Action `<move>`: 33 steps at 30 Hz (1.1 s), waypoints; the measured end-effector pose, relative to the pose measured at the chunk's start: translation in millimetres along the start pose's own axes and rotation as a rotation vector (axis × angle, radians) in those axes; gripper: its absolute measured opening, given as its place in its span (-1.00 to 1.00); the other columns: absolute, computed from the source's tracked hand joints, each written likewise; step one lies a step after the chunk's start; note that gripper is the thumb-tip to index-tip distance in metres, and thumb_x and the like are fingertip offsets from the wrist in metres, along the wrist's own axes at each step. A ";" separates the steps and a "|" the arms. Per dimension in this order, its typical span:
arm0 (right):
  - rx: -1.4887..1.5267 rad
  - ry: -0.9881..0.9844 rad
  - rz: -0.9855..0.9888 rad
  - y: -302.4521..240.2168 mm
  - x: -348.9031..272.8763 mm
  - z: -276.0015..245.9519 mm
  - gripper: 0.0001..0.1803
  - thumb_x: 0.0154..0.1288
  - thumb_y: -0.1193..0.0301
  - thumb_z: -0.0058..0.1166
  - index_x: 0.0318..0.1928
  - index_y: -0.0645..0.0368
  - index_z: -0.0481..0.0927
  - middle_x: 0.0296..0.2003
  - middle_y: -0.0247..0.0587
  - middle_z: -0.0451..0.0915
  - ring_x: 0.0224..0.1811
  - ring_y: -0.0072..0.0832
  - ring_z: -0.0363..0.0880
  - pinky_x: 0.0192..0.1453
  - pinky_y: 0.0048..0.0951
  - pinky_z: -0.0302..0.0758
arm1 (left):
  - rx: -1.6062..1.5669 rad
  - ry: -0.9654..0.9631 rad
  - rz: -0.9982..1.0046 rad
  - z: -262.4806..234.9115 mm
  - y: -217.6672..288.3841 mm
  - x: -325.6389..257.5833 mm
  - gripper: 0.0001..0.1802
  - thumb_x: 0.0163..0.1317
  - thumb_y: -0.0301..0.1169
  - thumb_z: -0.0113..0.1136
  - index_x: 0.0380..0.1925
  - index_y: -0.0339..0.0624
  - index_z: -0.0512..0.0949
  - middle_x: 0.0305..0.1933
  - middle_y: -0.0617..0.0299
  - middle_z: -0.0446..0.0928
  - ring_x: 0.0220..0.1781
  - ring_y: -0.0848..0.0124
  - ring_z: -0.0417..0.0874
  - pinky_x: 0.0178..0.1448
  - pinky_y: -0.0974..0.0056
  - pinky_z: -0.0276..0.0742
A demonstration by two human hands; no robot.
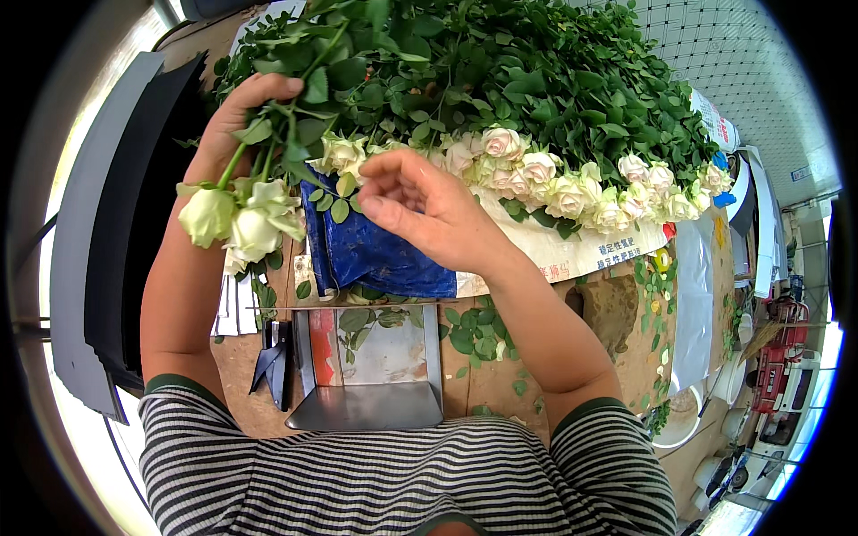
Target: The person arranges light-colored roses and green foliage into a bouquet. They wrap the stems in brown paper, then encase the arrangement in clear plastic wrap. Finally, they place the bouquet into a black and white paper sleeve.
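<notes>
My left hand [248, 112] is closed round the green stems of a few cream-white roses [207, 216], whose blooms hang below the wrist. Leaves partly cover its fingers. My right hand [420, 210] hovers to the right of that bunch, fingers loosely curled and thumb apart from them, with nothing visible between. Close to its thumb hangs a small sprig of leaves [340, 207]. Behind both hands lies a large heap of leafy roses [536, 170], pale pink-white blooms toward me and foliage away. Under its near edge are a blue plastic sheet [384, 259] and a printed pale sack [514, 237].
Nearest me on the wooden table [241, 384] is a metal tray-like stand [366, 406], with a dark-handled tool [273, 364] at its left. Loose leaves [478, 330] litter the surface. Dark and grey sheets [107, 223] stand at left. A white bucket [681, 415] is at lower right.
</notes>
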State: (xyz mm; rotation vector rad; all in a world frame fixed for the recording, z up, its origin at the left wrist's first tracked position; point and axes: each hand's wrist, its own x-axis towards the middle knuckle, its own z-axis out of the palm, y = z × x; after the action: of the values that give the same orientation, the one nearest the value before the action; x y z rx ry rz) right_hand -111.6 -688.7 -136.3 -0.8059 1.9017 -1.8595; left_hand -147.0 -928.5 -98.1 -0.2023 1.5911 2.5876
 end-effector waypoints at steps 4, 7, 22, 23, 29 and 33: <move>-0.053 -0.024 0.197 16.1 -62.2 -25.7 -0.62 0.28 0.31 0.13 0.01 0.25 0.43 -0.20 -0.28 0.54 -0.20 -0.58 0.50 -0.07 -0.50 0.48 | 0.002 0.009 0.188 -38.8 6.6 -35.4 -0.44 0.07 -0.45 0.17 0.12 -0.32 0.35 -0.02 0.02 0.54 -0.05 0.26 0.64 0.03 0.17 0.64; 0.055 0.067 0.288 41.0 -79.2 -38.3 -0.60 0.27 0.30 0.14 0.04 0.23 0.44 -0.17 -0.30 0.54 -0.18 -0.56 0.50 -0.04 -0.49 0.47 | -0.074 0.108 0.117 -59.7 -15.2 -35.9 -0.50 0.02 -0.38 0.23 0.00 -0.35 0.49 -0.08 0.01 0.57 -0.10 0.25 0.63 0.05 0.17 0.59; -0.775 0.122 0.254 130.0 147.0 -85.9 -0.46 0.21 0.18 0.13 0.13 0.22 0.46 -0.13 -0.04 0.62 -0.17 -0.23 0.60 -0.05 -0.36 0.51 | -0.215 -0.078 -0.028 -45.6 -36.7 -2.9 -0.64 0.04 -0.45 0.18 -0.14 -0.44 0.57 -0.28 0.01 0.63 -0.33 0.27 0.68 -0.11 0.22 0.66; -0.463 0.071 0.399 113.1 143.6 -68.1 -0.60 0.26 0.21 0.09 0.02 0.18 0.52 -0.26 -0.19 0.60 -0.30 -0.40 0.56 -0.17 -0.45 0.50 | -0.245 -0.076 -0.009 -46.3 -37.9 -9.3 -0.62 0.03 -0.46 0.18 -0.13 -0.46 0.56 -0.28 0.01 0.63 -0.34 0.28 0.67 -0.13 0.23 0.65; 0.574 -0.031 0.308 7.4 44.7 -48.4 -0.66 0.50 0.25 -0.28 0.06 0.23 0.39 -0.72 -0.39 0.27 -0.66 -0.58 0.19 -0.47 -0.51 0.21 | -0.391 -0.180 0.195 -75.1 -10.8 -3.2 -0.60 0.10 -0.41 0.13 -0.06 -0.40 0.52 -0.12 0.00 0.60 -0.15 0.19 0.67 0.04 0.15 0.62; 0.468 0.010 0.277 0.0 12.7 -27.0 -0.66 0.47 0.17 -0.17 0.00 0.15 0.47 -0.62 -0.39 0.42 -0.60 -0.61 0.34 -0.50 -0.57 0.26 | -0.279 -0.107 0.293 -90.8 11.8 5.6 -0.65 0.14 -0.39 0.14 -0.09 -0.36 0.55 -0.18 0.07 0.62 -0.19 0.28 0.67 -0.01 0.22 0.62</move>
State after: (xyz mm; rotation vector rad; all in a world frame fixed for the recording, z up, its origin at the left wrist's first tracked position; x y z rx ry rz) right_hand -138.1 -675.5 -132.7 -0.3610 1.4044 -2.0076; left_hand -148.6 -1014.8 -129.1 0.1606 1.3056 2.9793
